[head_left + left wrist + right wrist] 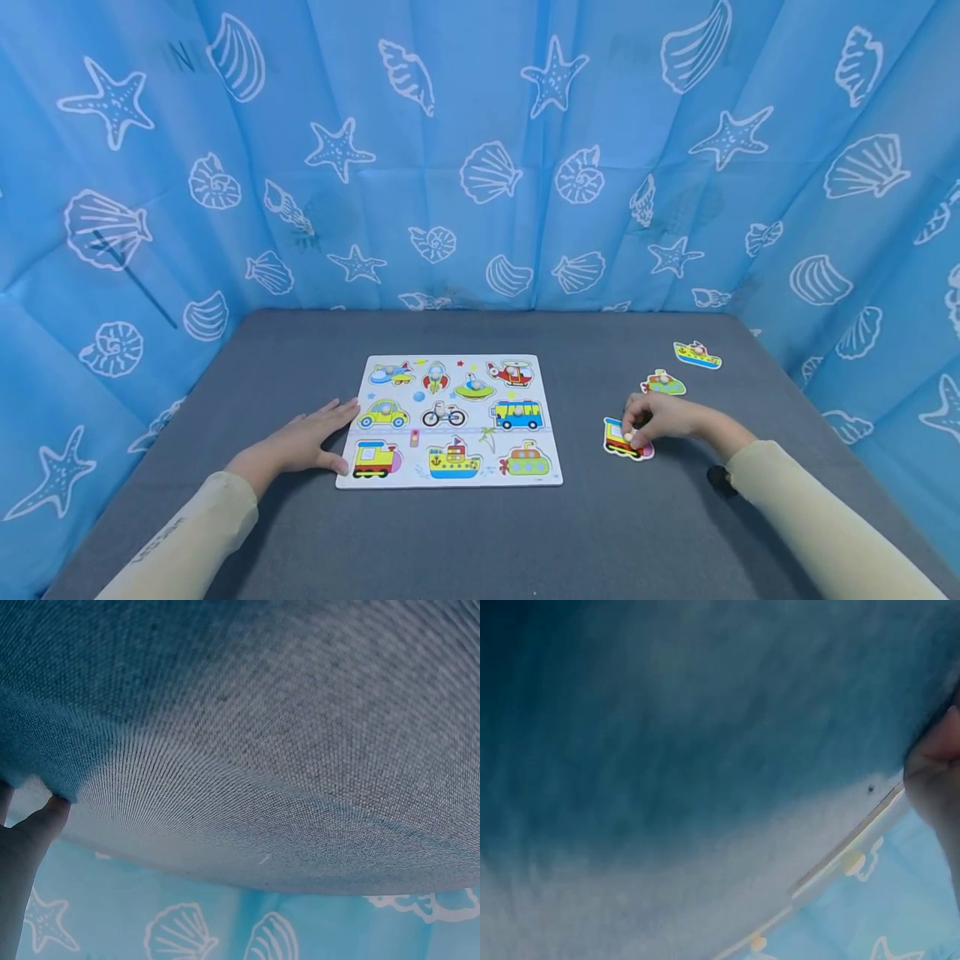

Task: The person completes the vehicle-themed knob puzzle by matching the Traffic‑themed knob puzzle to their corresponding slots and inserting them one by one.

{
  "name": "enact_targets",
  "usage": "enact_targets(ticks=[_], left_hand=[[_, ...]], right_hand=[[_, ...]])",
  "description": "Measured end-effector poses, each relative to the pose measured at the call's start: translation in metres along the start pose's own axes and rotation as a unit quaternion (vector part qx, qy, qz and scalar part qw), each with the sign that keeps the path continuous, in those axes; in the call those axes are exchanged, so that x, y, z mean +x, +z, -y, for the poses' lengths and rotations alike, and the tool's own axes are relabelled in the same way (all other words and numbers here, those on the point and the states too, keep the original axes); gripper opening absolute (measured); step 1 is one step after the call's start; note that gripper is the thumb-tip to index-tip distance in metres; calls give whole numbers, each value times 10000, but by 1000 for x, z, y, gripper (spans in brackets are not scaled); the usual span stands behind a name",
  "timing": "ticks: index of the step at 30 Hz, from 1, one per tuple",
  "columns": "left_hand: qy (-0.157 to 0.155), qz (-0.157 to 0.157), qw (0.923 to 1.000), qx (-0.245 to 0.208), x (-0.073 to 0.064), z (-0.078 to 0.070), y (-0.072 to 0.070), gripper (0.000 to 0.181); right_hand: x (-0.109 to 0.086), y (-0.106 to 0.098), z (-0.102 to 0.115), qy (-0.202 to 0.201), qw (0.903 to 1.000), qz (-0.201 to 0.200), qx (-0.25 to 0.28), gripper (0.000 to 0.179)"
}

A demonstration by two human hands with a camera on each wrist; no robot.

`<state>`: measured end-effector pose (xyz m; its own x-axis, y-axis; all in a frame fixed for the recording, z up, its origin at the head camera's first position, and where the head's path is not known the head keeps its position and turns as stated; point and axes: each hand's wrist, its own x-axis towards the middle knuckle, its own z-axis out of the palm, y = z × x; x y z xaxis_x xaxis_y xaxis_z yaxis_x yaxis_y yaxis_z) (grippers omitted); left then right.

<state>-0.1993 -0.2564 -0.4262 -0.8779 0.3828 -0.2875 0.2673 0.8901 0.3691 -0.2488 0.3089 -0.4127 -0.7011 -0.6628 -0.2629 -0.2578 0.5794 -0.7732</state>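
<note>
A white wooden peg puzzle board (465, 433) lies on the table with pictures of vehicles in rows. My left hand (307, 437) rests at its left edge, fingers spread and straight, fingertips on the border; in the left wrist view some fingers (37, 829) show at the far left. To the right of the board, my right hand (660, 421) pinches the knob of a train puzzle piece (617, 442), which is low over the cloth. Just behind that hand lies a submarine piece (663, 383), partly overlapped by it. Farther back sits a ship piece (697, 355).
A grey cloth covers the table (465, 542), and a blue curtain (465, 150) with white shells and starfish hangs round its back and sides. Knobbed vehicle pieces fill the board's two upper rows; its lower row shows a train, a ship and a submarine without knobs.
</note>
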Motion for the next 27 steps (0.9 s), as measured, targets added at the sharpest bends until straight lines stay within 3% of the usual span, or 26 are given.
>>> enact_targets(ticks=[8, 14, 27], left_hand=[[-9, -23, 10000, 38, 0, 0, 1, 108], [-46, -50, 10000, 1, 1, -1, 1, 108], [-64, -16, 10000, -3, 1, 1, 1, 108]], right_hand=[[-1, 0, 6, -19, 9997, -161, 173, 10], [1, 2, 20, -8, 9987, -516, -50, 8], [26, 14, 49, -399, 9972, -588, -246, 5]])
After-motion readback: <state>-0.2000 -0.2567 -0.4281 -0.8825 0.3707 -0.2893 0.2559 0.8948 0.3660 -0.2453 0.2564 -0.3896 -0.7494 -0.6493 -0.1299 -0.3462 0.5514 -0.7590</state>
